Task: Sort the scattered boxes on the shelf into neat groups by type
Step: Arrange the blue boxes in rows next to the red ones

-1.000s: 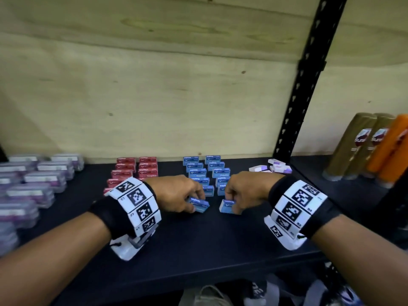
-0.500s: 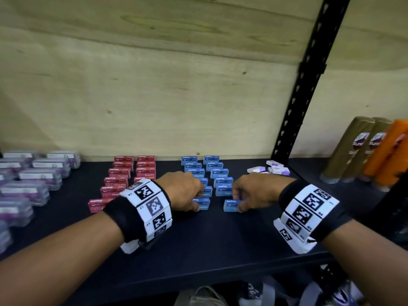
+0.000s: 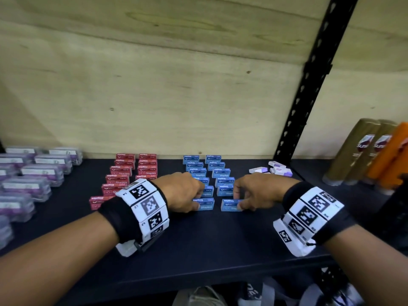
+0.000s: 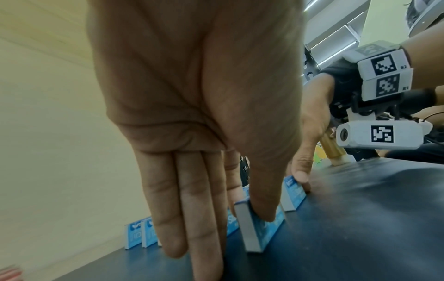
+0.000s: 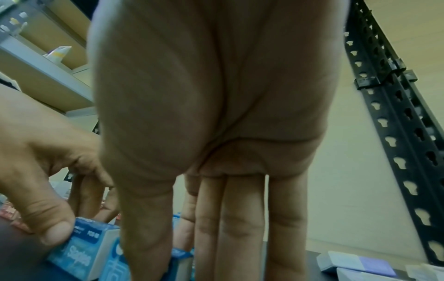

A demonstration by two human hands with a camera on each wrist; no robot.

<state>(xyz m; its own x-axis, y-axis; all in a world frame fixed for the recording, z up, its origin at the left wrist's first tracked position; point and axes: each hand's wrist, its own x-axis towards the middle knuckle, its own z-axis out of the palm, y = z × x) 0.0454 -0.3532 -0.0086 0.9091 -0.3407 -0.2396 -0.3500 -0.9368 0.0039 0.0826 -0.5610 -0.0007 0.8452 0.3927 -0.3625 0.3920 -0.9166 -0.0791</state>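
Two columns of blue staple boxes (image 3: 207, 171) run front to back on the black shelf (image 3: 198, 250). My left hand (image 3: 194, 202) pinches the front blue box (image 3: 205, 204) of the left column, thumb on its front face (image 4: 259, 228), fingers behind. My right hand (image 3: 240, 203) pinches the front blue box (image 3: 229, 205) of the right column in the same way (image 5: 110, 266). Both boxes stand on the shelf. Red staple boxes (image 3: 130, 173) form two columns to the left. White-and-purple boxes (image 3: 278, 170) lie loose at the back right.
Clear cases with purple contents (image 3: 33, 173) fill the shelf's left end. A black perforated upright (image 3: 309, 85) stands at the back right, with gold bottles (image 3: 357, 151) and orange bottles (image 3: 393, 155) beyond it. A plywood wall backs the shelf.
A second ago both hands held their blue boxes tilted and nearer each other. The boxes now stand square on the shelf, in line with the two blue columns.
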